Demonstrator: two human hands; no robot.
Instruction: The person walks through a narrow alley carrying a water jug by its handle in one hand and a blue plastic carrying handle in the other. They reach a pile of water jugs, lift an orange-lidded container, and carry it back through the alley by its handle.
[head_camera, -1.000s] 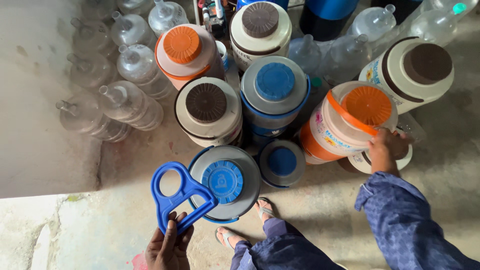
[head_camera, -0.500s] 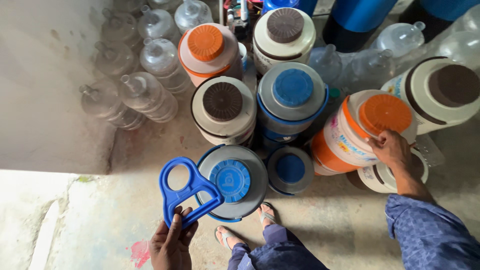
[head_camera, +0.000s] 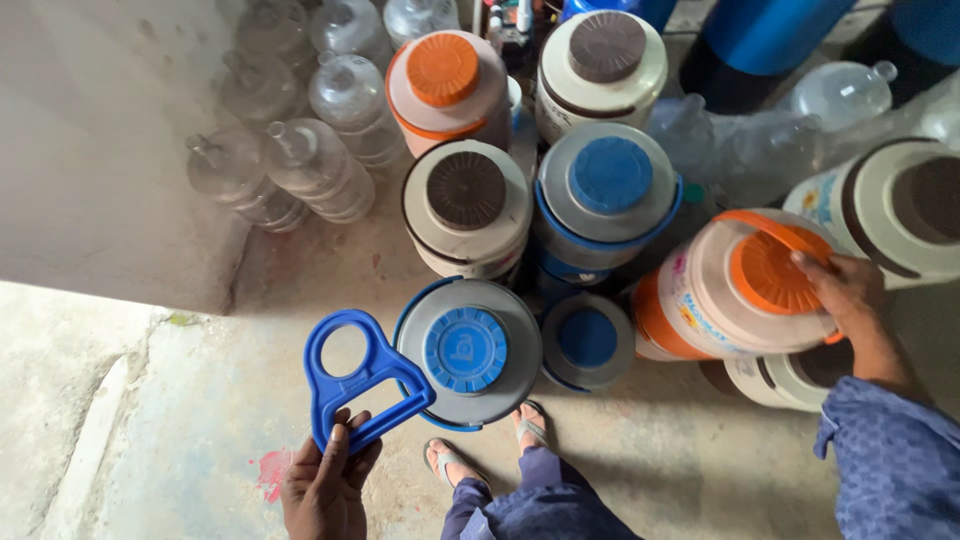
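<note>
Two things are in hand at once: a blue plastic carrying handle (head_camera: 362, 380) and an orange-lidded water jug (head_camera: 735, 290). The left hand (head_camera: 325, 485), low in the near left of the view, has its fingers closed around the lower bar of the blue handle, holding it flat above the concrete floor (head_camera: 160, 420), with the ring end pointing away from the person. Just to the right of the handle stands a grey jug with a blue lid (head_camera: 468, 350), its rim close beside the handle's edge. The right hand (head_camera: 850, 295), coming out of a blue patterned sleeve (head_camera: 890, 465) on the right, lies with its fingers spread over the orange lid and rim of the tilted jug, gripping its top. That jug leans over a white jug (head_camera: 790, 375) partly hidden beneath it. Between the two hands sits a smaller blue-lidded jug (head_camera: 588, 340), and the person's sandalled feet (head_camera: 490, 445) stand just near of it. Farther off are more jugs with brown, blue and orange lids, packed close together. Clear empty bottles (head_camera: 300, 150) lie in a heap at the far left beside a pale wall (head_camera: 90, 150).
</note>
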